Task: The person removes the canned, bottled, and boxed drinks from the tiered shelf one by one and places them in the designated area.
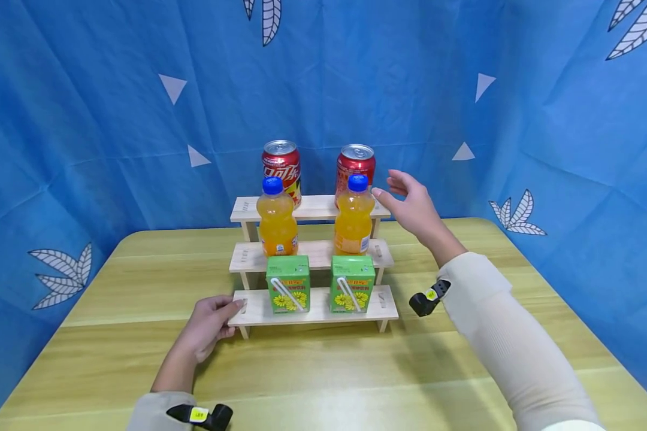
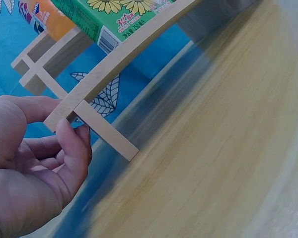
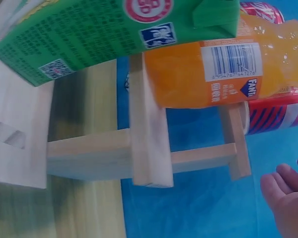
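A three-step wooden shelf [image 1: 320, 308] stands on the table. My left hand [image 1: 207, 326] pinches the left end of its lowest step, thumb and fingers on opposite faces of the board, as the left wrist view shows. Beside the top step's right end, my right hand [image 1: 414, 206] is held in the air with its fingers spread and nothing in them. Closest to it are the right red cola can [image 1: 356, 164] and, one step lower, the right orange soda bottle [image 1: 353, 218]. In the right wrist view, fingers [image 3: 275, 191] show apart from the can.
Another cola can [image 1: 281, 161] and orange bottle [image 1: 277, 224] stand on the left of the upper steps. Two green drink cartons with straws, a left carton [image 1: 289, 284] and a right carton [image 1: 352, 284], occupy the lowest step. A blue curtain [image 1: 323, 90] hangs behind the wooden table [image 1: 323, 377].
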{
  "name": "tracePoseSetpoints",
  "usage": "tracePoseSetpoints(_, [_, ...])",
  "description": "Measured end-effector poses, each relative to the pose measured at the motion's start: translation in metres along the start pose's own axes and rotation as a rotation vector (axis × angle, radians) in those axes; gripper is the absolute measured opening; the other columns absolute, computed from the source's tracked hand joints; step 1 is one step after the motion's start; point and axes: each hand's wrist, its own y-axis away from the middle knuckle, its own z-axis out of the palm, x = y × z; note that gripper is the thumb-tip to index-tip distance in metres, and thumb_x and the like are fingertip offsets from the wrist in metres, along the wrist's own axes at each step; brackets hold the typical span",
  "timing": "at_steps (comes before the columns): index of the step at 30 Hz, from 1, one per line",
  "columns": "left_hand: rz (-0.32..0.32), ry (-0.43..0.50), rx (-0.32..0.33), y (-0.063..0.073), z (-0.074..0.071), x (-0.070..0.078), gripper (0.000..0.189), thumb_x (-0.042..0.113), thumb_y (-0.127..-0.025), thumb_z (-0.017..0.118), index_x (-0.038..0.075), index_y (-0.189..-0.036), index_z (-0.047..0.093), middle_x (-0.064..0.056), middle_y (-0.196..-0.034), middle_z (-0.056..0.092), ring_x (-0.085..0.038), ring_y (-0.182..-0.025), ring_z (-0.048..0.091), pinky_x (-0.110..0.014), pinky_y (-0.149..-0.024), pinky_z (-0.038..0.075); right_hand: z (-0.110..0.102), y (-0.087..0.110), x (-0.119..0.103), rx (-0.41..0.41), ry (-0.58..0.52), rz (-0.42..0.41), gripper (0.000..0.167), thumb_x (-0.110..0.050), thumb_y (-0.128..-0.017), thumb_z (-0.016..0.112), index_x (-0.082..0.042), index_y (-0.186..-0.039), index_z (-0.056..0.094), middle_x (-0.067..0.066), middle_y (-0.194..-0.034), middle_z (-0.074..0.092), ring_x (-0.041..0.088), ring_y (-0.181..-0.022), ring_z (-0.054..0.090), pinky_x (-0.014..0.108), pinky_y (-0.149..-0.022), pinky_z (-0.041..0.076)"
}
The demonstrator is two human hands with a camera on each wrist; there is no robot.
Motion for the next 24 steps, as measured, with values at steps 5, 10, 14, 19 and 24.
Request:
tracePoseSetpoints(5, [0.006,0.013,-0.002,0.0,-0.001,0.0,0.042,0.017,-0.096,0.054,-0.012,-0.125,0.047,-0.007,-0.084,0.06,-0.008,-0.06,0.053,-0.016,-0.051,0.047,0.001,-0.009,-0.007,-0.025,-0.029,-0.032,0.072,-0.044,-0.089,0.061,-0.016,-0.148,0.028,0.01,-0.145,0.04,0.026,-0.132,0.038,0.045,-0.106,0.039])
tracePoseSetpoints(10, [0.013,0.024,-0.003,-0.001,0.0,-0.001,0.039,0.016,-0.095,0.055,-0.013,-0.121,0.048,-0.006,-0.081,0.059,-0.008,-0.059,0.052,-0.015,-0.05,0.047,0.001,-0.015,-0.012,-0.059,-0.068,-0.064,0.066,-0.034,-0.092,0.06,-0.016,-0.147,0.029,0.01,-0.145,0.04,0.026,-0.132,0.039,0.046,-0.107,0.037])
tracePoseSetpoints(14, [0.012,0.026,-0.002,-0.002,0.001,-0.001,0.039,0.016,-0.095,0.055,-0.013,-0.121,0.048,-0.007,-0.083,0.059,-0.008,-0.06,0.053,-0.015,-0.05,0.047,0.002,-0.021,-0.014,-0.094,-0.116,-0.067,0.062,-0.029,-0.094,0.059,-0.017,-0.147,0.03,0.009,-0.144,0.042,0.025,-0.132,0.039,0.044,-0.109,0.036])
tracePoseSetpoints(19, [0.012,0.026,0.0,-0.002,0.0,-0.003,0.04,0.018,-0.096,0.055,-0.012,-0.123,0.048,-0.008,-0.086,0.06,-0.009,-0.062,0.053,-0.016,-0.051,0.047,0.003,-0.029,-0.018,-0.131,-0.138,-0.058,0.063,-0.027,-0.094,0.059,-0.02,-0.148,0.028,0.006,-0.144,0.042,0.023,-0.133,0.038,0.041,-0.109,0.035])
tracePoseSetpoints(24, [0.016,0.029,0.002,-0.004,0.0,-0.005,0.04,0.017,-0.096,0.055,-0.012,-0.123,0.047,-0.007,-0.085,0.059,-0.008,-0.062,0.053,-0.016,-0.051,0.047,0.005,-0.035,-0.024,-0.16,-0.144,-0.057,0.064,-0.025,-0.094,0.059,-0.021,-0.148,0.027,0.005,-0.145,0.041,0.023,-0.134,0.037,0.042,-0.109,0.035])
